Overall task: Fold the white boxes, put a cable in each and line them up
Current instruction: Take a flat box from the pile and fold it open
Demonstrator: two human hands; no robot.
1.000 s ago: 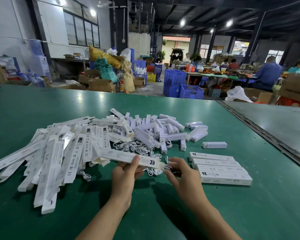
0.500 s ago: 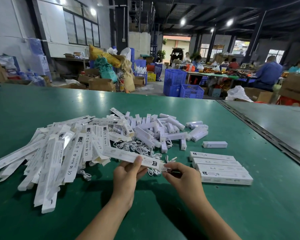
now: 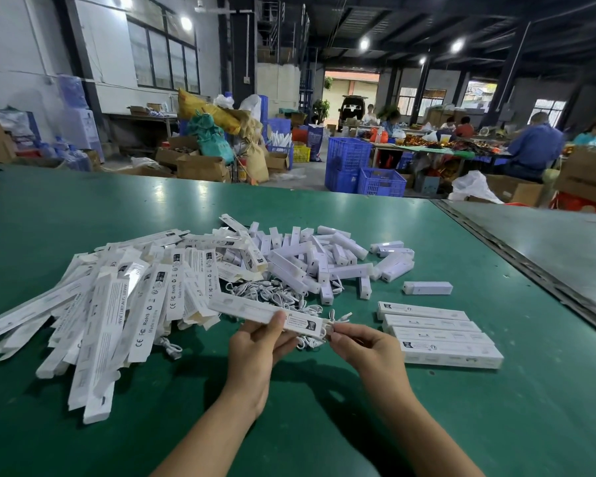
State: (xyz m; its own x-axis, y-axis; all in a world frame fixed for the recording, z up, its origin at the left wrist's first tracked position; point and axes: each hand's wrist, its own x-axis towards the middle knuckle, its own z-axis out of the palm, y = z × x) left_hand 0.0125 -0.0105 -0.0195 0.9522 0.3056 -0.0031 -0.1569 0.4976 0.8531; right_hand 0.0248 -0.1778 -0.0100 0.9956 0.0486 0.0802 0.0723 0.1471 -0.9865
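Here, white box (image 3: 245,307) in left hand (image 3: 255,349)

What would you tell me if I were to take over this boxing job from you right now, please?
The left hand grips the folded box near its middle. The right hand pinches a cable at the box's open right end, not yet fully in.
Done: four closed boxes lined up on the green table, to the right.
To do: seat this cable, close the box, add it to the row, then work through the flat boxes and loose cables.
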